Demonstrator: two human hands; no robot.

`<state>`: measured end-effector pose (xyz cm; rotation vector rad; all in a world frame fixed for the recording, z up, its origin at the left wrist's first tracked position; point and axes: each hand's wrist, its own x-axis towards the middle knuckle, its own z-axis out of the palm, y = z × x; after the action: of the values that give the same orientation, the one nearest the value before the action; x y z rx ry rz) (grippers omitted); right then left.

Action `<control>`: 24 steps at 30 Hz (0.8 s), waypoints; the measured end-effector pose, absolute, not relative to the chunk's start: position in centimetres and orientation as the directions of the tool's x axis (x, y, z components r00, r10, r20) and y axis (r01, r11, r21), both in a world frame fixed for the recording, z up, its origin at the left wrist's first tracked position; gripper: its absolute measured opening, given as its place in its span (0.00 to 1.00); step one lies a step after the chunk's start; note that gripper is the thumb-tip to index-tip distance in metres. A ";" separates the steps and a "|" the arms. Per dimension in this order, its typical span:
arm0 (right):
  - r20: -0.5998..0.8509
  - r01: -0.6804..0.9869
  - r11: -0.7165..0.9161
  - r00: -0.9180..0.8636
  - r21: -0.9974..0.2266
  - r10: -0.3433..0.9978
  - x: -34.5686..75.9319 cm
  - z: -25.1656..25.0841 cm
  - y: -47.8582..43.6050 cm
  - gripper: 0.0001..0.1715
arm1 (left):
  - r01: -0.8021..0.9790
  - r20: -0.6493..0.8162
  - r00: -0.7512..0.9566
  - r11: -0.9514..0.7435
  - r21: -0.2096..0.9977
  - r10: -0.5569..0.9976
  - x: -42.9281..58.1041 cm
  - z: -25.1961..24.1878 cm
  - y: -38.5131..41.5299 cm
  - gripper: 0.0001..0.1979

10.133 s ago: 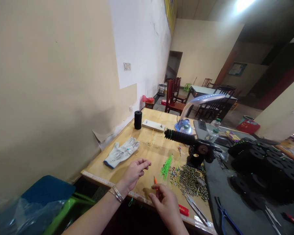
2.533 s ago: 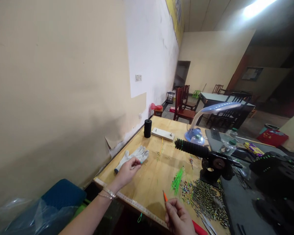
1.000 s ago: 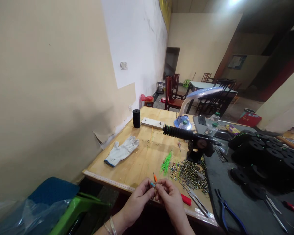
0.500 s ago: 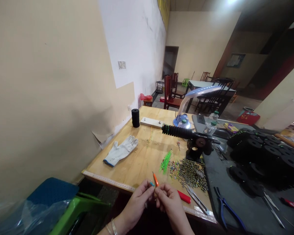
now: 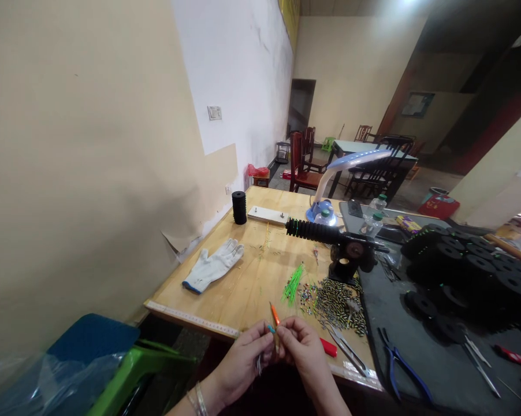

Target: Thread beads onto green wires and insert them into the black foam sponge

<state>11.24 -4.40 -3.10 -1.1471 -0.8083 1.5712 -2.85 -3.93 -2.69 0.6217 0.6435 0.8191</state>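
Both of my hands meet over the near edge of the wooden table. My left hand (image 5: 252,348) pinches a small teal-blue piece (image 5: 271,329), with thin silvery strands (image 5: 259,364) hanging beneath its fingers. My right hand (image 5: 302,344) is closed in a pinch close beside it, on something too small to make out. A slim tan piece (image 5: 277,345) shows between the fingertips. Just beyond them is an orange pointed piece (image 5: 275,315); I cannot tell whether it is held or lies on the table. A red handle (image 5: 328,347) pokes out past my right hand.
Green thin sticks (image 5: 293,286), a heap of small metal parts (image 5: 341,303) and tweezers (image 5: 349,351) lie ahead. A black clamp stand (image 5: 349,254) carries a ridged roll. A white glove (image 5: 215,267) lies left; blue-handled pliers (image 5: 401,370) rest on the dark mat (image 5: 379,315).
The view has shifted slightly. My right hand has moved a little right and covers more of the red handle. The tan piece and silvery strands now show more clearly.
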 end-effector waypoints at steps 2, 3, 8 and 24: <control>-0.272 -0.325 -0.275 -0.056 -0.905 0.961 11.2 -3.0 -4.5 0.31 | -0.478 -0.270 0.528 0.544 0.689 0.805 -2.8 -2.6 -4.0 0.16; -0.268 -0.321 -0.268 -0.046 -0.908 0.962 11.1 -2.9 -4.6 0.31 | -0.492 -0.259 0.531 0.543 0.680 0.807 -2.8 -2.5 -4.0 0.17; -0.280 -0.304 -0.270 -0.014 -0.914 0.960 10.7 -2.1 -5.1 0.32 | -0.472 -0.090 0.530 0.382 0.794 0.843 -2.9 -2.7 -4.2 0.24; -0.294 -0.299 -0.283 -0.007 -0.911 0.956 10.7 -2.3 -5.0 0.33 | -0.442 -0.225 0.460 0.442 0.780 0.859 -2.3 -2.5 -4.2 0.14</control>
<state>10.67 -4.96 -2.34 -1.2024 -0.7995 1.5193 -2.32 -4.22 -2.52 0.7105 0.6799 0.8886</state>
